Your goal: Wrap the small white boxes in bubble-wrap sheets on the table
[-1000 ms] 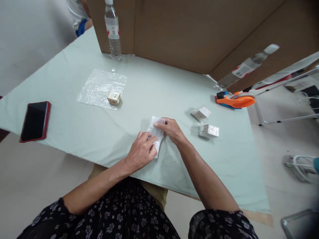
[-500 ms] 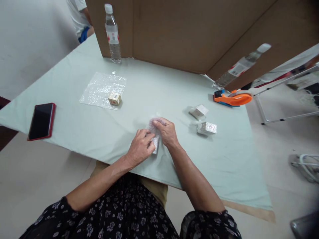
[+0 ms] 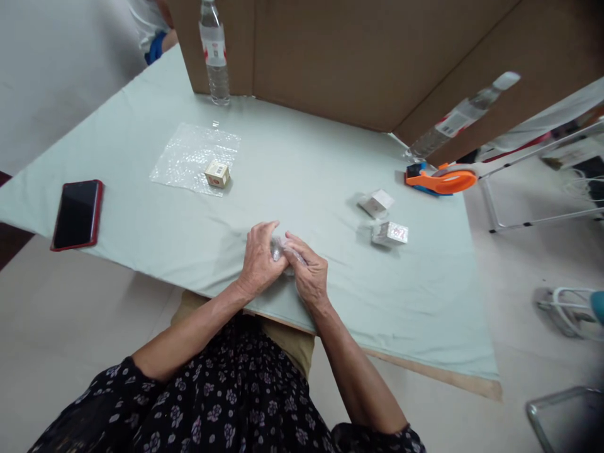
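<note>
Near the front edge of the table, my left hand (image 3: 259, 259) and my right hand (image 3: 310, 272) are closed together around a crumpled piece of bubble wrap (image 3: 278, 246). Most of the bundle is hidden by my fingers, and I cannot tell what is inside it. Further off to the left, a flat sheet of bubble wrap (image 3: 182, 154) has a small cream box (image 3: 217, 174) on its right part. To the right of my hands sit two small boxes in clear wrapping, one white (image 3: 376, 203) and one with red marks (image 3: 391, 233).
An orange tape dispenser (image 3: 443, 180) stands at the right edge. One water bottle (image 3: 217, 60) is upright at the back left, another bottle (image 3: 455, 123) at the back right, before a cardboard screen (image 3: 325, 60). A red-cased phone (image 3: 77, 215) lies at left. Behind, a person (image 3: 153, 34) is partly visible.
Both hands have shifted their grip on the bubble wrap. My left hand has come up beside it, and less of the wrap shows between my fingers. The view has tilted slightly.
</note>
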Action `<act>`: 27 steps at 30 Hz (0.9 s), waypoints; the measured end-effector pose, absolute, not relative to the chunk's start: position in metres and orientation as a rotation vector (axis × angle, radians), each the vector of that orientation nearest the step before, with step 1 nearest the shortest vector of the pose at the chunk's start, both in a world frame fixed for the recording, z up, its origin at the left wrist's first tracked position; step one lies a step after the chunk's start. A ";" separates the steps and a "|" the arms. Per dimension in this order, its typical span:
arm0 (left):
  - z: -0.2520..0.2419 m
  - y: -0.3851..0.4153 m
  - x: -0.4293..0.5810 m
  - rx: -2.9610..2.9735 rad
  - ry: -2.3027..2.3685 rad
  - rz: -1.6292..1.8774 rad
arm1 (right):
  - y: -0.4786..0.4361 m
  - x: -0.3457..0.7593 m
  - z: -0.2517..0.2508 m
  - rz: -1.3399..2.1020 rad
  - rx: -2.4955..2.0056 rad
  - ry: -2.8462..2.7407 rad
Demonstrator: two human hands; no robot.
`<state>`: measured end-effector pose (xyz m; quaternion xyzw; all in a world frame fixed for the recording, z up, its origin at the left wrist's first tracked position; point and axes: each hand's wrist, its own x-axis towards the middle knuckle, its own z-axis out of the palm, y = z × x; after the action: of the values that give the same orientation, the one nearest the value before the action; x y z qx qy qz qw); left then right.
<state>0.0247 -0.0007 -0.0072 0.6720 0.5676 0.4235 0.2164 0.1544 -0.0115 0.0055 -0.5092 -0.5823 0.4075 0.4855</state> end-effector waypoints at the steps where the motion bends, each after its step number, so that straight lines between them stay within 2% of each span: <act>1: -0.008 0.000 0.023 1.886 1.543 1.133 | -0.014 0.154 0.002 0.968 -1.216 -1.437; 8: -0.013 0.005 0.004 1.905 1.274 1.015 | -0.023 0.155 -0.011 0.896 -1.184 -1.576; 14: -0.009 0.009 -0.033 2.154 0.887 0.749 | -0.025 0.162 -0.012 0.914 -1.106 -1.663; 22: -0.007 0.020 -0.020 2.063 1.014 0.828 | -0.019 0.179 -0.008 0.925 -1.032 -1.861; 27: 0.019 0.024 -0.006 1.859 1.305 0.716 | 0.002 0.190 0.003 1.147 -1.104 -1.868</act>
<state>-0.0059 0.0237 0.0187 0.7249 0.5089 0.2794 0.3709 0.1903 0.0024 0.0033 -0.4236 -0.7166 0.4398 0.3370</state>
